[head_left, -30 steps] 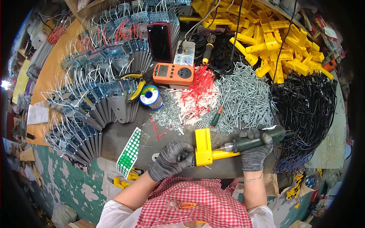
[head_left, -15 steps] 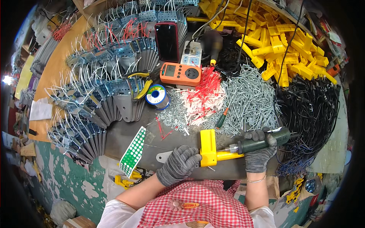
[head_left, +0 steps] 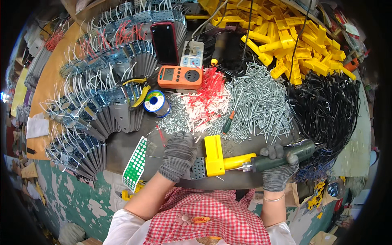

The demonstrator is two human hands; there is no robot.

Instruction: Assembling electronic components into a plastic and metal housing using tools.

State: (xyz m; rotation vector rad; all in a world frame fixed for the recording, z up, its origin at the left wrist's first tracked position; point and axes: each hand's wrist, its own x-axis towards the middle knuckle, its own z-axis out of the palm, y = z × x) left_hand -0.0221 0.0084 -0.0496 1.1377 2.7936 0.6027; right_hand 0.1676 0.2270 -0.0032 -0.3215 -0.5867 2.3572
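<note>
In my right hand (head_left: 277,165), gloved in grey, a dark green electric screwdriver (head_left: 265,161) is gripped, its fingers wrapped round the body. The silver tip lies beside the tube of a yellow plastic handle (head_left: 214,155). A perforated metal plate (head_left: 198,168) sticks out from the handle's left side, partly behind my left hand. My gloved left hand (head_left: 178,157) is off the handle, at the near edge of the small metal nuts (head_left: 173,113). Its fingers are bent and bunched together; their tips are hidden, so anything in them does not show.
Behind lie piles of screws (head_left: 261,102), red and white sleeves (head_left: 206,102), black cables (head_left: 326,118) and yellow plastic parts (head_left: 302,41). An orange meter (head_left: 179,77), a solder spool (head_left: 157,103) and a small screwdriver (head_left: 228,122) stand nearby. Metal plates with wires (head_left: 110,102) fill the left.
My left hand has let go of the handle and moved up and left toward the nuts. The green screwdriver's tip has dropped lower beside the yellow tube. The whole view has shifted slightly.
</note>
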